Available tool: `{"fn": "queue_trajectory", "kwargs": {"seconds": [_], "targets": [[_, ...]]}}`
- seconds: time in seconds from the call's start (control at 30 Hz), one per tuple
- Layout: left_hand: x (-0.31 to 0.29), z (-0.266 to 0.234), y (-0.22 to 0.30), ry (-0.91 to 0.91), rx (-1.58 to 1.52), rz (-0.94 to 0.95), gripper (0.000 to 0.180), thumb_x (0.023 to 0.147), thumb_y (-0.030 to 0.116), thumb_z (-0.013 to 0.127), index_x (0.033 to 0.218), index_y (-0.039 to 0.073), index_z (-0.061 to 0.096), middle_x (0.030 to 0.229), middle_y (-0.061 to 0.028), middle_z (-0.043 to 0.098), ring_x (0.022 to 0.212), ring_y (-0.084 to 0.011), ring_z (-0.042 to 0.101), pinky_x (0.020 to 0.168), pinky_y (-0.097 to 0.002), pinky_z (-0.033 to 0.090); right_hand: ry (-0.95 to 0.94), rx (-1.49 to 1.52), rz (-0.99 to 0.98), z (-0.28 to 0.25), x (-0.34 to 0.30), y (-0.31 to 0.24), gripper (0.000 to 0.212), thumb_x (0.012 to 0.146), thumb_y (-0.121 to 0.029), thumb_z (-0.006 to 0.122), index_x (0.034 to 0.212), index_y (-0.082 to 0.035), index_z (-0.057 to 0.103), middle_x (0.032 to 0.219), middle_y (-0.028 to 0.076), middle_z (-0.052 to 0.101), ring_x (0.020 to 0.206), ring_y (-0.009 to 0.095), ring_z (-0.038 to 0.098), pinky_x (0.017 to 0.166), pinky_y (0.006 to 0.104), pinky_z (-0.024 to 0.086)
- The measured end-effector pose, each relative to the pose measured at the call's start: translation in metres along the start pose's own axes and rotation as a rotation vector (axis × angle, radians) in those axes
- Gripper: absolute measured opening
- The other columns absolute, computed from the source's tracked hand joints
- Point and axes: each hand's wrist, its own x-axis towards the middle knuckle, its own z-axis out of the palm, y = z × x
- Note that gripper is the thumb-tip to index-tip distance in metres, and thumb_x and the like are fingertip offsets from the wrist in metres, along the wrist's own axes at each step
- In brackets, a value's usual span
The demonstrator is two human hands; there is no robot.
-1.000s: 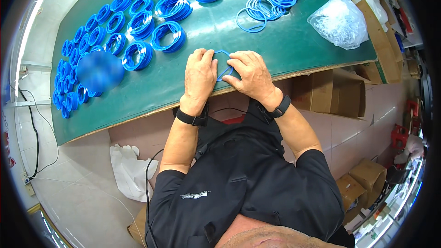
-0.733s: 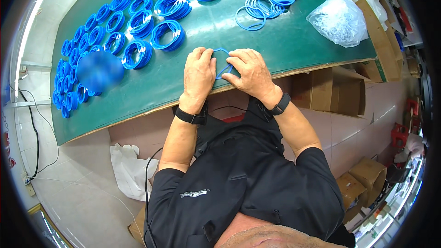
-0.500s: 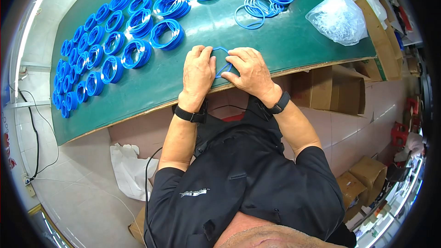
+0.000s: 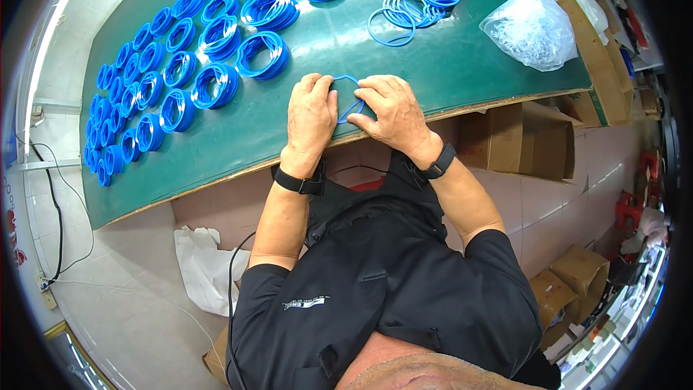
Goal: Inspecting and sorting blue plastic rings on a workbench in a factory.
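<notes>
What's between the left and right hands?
A thin blue loop, spanning from the left hand to the right hand, with green tabletop visible behind it. Shows in the head view.

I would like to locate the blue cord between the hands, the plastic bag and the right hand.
Blue cord (image 4: 346, 76), head view: its upper strand.
Plastic bag (image 4: 530, 27), head view: its middle.
Right hand (image 4: 394, 110), head view: its back.

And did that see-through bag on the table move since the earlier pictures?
No. Judged by the right corner of the green table, the see-through bag sits in the same spot; the whole view just slid slightly.
</notes>
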Motion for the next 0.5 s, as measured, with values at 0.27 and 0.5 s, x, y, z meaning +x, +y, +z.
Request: {"fn": "queue_trajectory", "kwargs": {"seconds": [0.27, 0.5], "targets": [[0.0026, -0.0016, -0.0012, -0.032, -0.001, -0.012, 0.029, 0.093, 0.004, 0.078, 0.122, 0.000, 0.076, 0.123, -0.0205, 0.072, 0.111, -0.0421, 0.069, 0.097, -0.0499, 0.058, 0.001, -0.010, -0.001, 0.0002, 0.0006, -0.0008, 0.048, 0.081, -0.034, 0.095, 0.118, -0.007, 0.079, 0.132, 0.011, 0.075, 0.128, 0.033, 0.067, 0.113, 0.0482, 0.051], [0.0011, -0.0006, -0.0006, -0.022, -0.005, -0.005, 0.030, 0.094, 0.004, 0.078, 0.123, 0.000, 0.076, 0.124, -0.0202, 0.072, 0.111, -0.0417, 0.069, 0.098, -0.0496, 0.058, 0.009, 0.003, 0.005, 0.0002, -0.0004, -0.0003, 0.048, 0.080, -0.033, 0.095, 0.118, -0.007, 0.079, 0.131, 0.010, 0.074, 0.128, 0.033, 0.068, 0.113, 0.0481, 0.051]]}}
